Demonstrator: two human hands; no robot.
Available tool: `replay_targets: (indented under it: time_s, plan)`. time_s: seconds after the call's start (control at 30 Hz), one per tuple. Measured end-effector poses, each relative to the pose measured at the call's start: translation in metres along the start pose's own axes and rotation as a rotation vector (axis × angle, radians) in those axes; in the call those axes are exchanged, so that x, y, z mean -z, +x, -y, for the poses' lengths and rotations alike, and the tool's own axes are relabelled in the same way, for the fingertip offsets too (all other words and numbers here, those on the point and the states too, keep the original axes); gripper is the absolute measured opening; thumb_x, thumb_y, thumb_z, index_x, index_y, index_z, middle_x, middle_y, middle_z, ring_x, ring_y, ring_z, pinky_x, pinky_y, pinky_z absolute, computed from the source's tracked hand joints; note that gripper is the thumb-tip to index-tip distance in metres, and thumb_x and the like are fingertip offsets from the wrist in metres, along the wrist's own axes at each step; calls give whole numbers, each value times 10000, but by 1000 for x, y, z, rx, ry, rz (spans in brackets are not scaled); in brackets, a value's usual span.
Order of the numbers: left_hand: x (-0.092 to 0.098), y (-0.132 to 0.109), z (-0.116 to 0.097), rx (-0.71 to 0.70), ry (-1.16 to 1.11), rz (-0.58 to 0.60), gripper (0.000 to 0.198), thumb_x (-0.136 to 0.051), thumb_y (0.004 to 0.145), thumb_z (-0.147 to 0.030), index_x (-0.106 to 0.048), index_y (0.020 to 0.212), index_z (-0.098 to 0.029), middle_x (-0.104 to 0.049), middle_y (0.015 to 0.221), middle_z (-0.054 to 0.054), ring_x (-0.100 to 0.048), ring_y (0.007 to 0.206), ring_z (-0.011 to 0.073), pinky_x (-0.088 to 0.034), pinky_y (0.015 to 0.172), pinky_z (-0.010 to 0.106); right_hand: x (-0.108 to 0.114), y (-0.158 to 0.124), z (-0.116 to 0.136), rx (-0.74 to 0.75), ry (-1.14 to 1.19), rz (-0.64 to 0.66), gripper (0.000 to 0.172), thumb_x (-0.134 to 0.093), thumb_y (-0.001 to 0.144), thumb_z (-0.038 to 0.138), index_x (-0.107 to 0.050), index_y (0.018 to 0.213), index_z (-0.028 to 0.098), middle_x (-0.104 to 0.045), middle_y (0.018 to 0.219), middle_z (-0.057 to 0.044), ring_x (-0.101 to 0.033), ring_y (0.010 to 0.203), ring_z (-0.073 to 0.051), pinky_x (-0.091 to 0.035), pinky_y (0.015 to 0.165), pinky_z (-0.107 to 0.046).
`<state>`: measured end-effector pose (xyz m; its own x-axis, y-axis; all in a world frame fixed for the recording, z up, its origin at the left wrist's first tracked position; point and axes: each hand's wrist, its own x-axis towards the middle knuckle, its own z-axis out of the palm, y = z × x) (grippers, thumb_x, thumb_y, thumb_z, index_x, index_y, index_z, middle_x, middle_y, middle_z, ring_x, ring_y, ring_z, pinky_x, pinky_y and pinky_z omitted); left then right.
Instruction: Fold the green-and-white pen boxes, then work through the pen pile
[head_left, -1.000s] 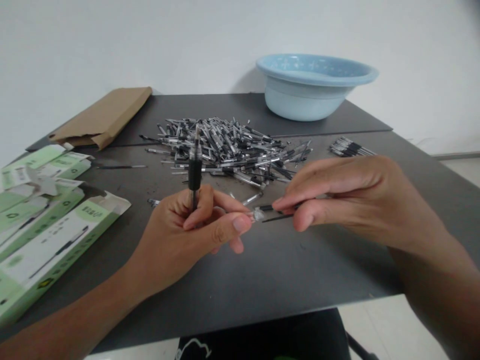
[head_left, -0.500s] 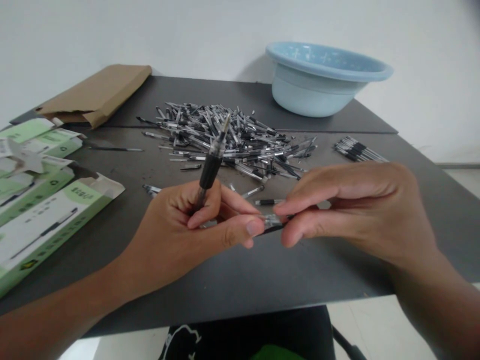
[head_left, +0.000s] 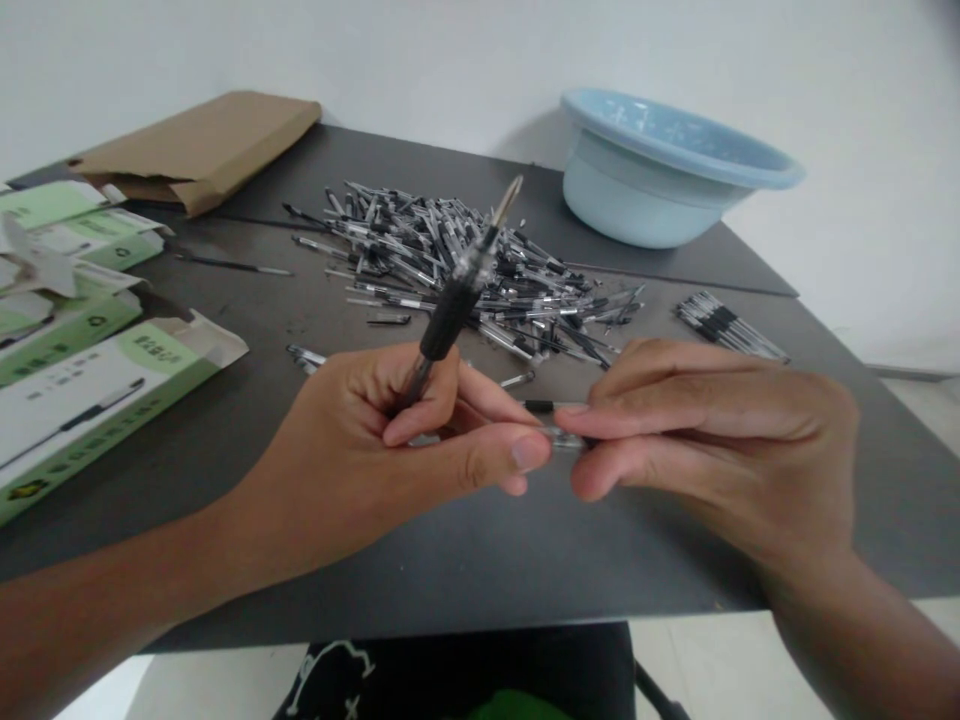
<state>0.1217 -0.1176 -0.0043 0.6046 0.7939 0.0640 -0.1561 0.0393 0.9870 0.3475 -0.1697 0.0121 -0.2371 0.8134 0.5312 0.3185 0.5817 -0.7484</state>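
An uncapped pen with a black grip (head_left: 450,318) stands up at a slant from my left hand (head_left: 390,435), held by its curled fingers. Between that hand's thumb and forefinger is a small clear piece (head_left: 566,440), with its other end pinched by my right hand (head_left: 720,440). The fingertips of both hands almost meet, and what the right fingertips cover is hidden. Behind the hands lies a large loose pile of pens and pen parts (head_left: 420,250). A neat row of pens (head_left: 727,325) lies beyond my right hand.
Green and white pen boxes (head_left: 112,400) cover the left side of the dark table (head_left: 450,570). At the back left lies a brown paper bag (head_left: 202,145). A blue basin (head_left: 645,200) stands at the back right. One thin refill (head_left: 236,266) lies near the boxes.
The view has tilted and shifted slightly. Both hands sit a little further right in the picture, and the upright pen leans more to the right. Both grips look the same.
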Motion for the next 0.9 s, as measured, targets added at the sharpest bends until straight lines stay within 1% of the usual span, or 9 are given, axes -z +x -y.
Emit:
replay_targets:
  time_s: [0.07, 0.17, 0.23, 0.3, 0.43, 0.53, 0.67, 0.77, 0.9]
  plan:
    - [0, 0, -1, -4, 11, -8, 635, -849, 841, -119, -287, 547, -135, -860, 887, -72, -799, 660, 90, -576, 550, 67, -1, -1, 0, 6, 1, 0, 360, -928, 805, 170, -865, 1145, 271, -849, 922, 21, -751, 774, -110, -631, 689, -210]
    - [1, 0, 0, -9, 26, -31, 647, -862, 843, -162, -290, 540, -144, -865, 908, -58, -805, 668, 107, -602, 568, 99, -3, -2, 0, -38, 19, -3, 414, -938, 806, 206, -851, 1190, 334, -857, 935, 20, -757, 773, -137, -640, 687, -254]
    - [2, 0, 0, -11, 33, -43, 656, -875, 842, -204, -296, 537, -153, -866, 913, -41, -819, 698, 135, -630, 596, 135, -4, -3, 0, -100, 32, -41, 452, -965, 779, 270, -845, 1198, 390, -857, 912, 23, -749, 729, -162, -636, 647, -299]
    - [3, 1, 1, -17, 35, -50, 663, -884, 838, -233, -298, 536, -163, -865, 906, -26, -825, 712, 154, -637, 595, 158, -5, -6, 0, -140, 40, -85, 448, -981, 760, 309, -850, 1173, 420, -858, 907, 20, -745, 701, -188, -635, 624, -342]
    - [4, -1, 1, -17, 75, -78, 660, -910, 816, -276, -322, 531, -178, -866, 919, -5, -824, 715, 168, -643, 590, 183, -5, -10, -3, -94, 61, -86, 363, -977, 776, 304, -872, 1117, 373, -856, 890, 0, -757, 737, -225, -658, 652, -393]
    - [4, -3, 1, -18, 117, -95, 669, -924, 807, -298, -325, 530, -183, -868, 907, 4, -828, 729, 177, -648, 606, 190, -5, -10, -6, -68, 69, -76, 335, -975, 781, 264, -881, 1093, 340, -849, 861, 2, -737, 719, -198, -643, 646, -366]
    - [3, -3, 1, -63, 113, -60, 687, -900, 840, -268, -291, 538, -167, -872, 939, -10, -833, 760, 173, -629, 611, 178, -6, -4, -5, -48, 82, -58, 316, -974, 770, 193, -889, 1046, 322, -838, 863, 15, -726, 739, -161, -621, 660, -319]
    - [3, -3, 1, -72, 113, -67, 680, -896, 847, -261, -300, 535, -169, -871, 939, -8, -831, 769, 173, -635, 622, 192, -6, -3, -1, -48, 92, -37, 343, -977, 763, 219, -883, 1072, 333, -836, 885, 19, -718, 728, -141, -606, 635, -286]
    - [4, -3, 0, -71, 101, -62, 677, -897, 854, -261, -305, 542, -160, -870, 939, -19, -830, 764, 163, -628, 629, 189, -7, -4, 0, -86, 76, -32, 346, -938, 814, 190, -875, 1112, 356, -828, 910, 10, -717, 738, -140, -602, 623, -267]
